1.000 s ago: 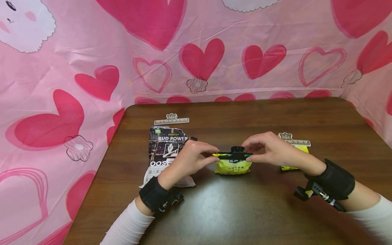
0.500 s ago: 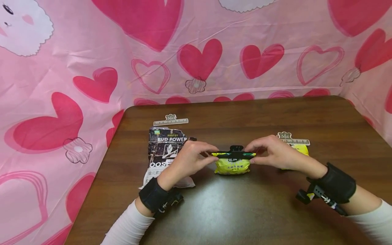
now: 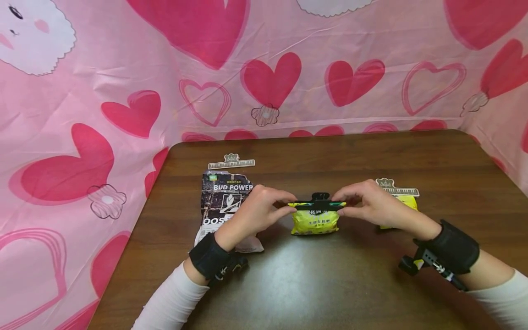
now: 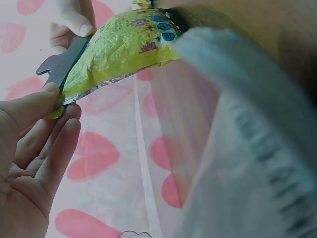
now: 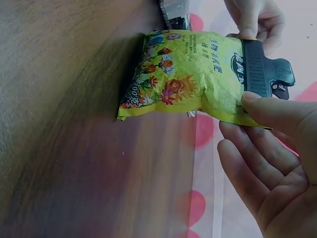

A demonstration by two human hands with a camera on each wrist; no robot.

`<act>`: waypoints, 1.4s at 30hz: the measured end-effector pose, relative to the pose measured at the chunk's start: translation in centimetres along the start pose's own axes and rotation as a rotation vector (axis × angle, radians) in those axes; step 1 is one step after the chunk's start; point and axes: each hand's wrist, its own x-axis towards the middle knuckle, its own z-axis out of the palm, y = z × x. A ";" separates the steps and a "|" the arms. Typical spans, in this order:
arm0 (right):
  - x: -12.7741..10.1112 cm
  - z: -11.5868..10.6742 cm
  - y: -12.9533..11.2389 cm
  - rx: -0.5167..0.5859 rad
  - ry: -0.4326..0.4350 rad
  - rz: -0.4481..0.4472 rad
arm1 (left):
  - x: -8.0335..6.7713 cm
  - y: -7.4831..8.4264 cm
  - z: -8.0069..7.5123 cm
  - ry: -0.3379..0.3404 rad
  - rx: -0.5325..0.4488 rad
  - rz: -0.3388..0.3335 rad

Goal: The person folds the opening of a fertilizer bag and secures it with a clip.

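Note:
A small yellow bag with flower pictures and Chinese print stands on the table, its top edge caught in a long black bag clip. My left hand pinches the left end of the clip and the bag's corner between thumb and fingers. At the opposite end my right hand pinches the bag's top corner beside the clip. In the right wrist view the thumb lies on the front of the bag at the end of the clip, fingers behind.
Left of the hands lies a black and white "BUD POWER" bag, partly hidden by the left hand. Beyond it is a piano-patterned clip. Behind the right hand sits another yellow bag, a similar clip at its far edge. Heart-print cloth surrounds the table.
The clip and bag top have risen slightly. My right fingers have shifted a little to the right, to the bag's corner. The left hand keeps nearly the same hold.

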 end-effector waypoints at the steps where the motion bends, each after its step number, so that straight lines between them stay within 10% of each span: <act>1: 0.0 0.0 0.1 -0.014 0.008 0.001 | 0.2 0.0 0.0 -0.005 0.001 0.003; 21: 1.4 -1.2 1.8 -0.120 0.128 0.123 | 4.4 -1.8 -0.5 -0.168 -0.018 -0.178; 42: 3.0 -1.2 3.5 -0.080 0.131 0.244 | 6.0 -4.6 0.7 -0.174 -0.083 -0.343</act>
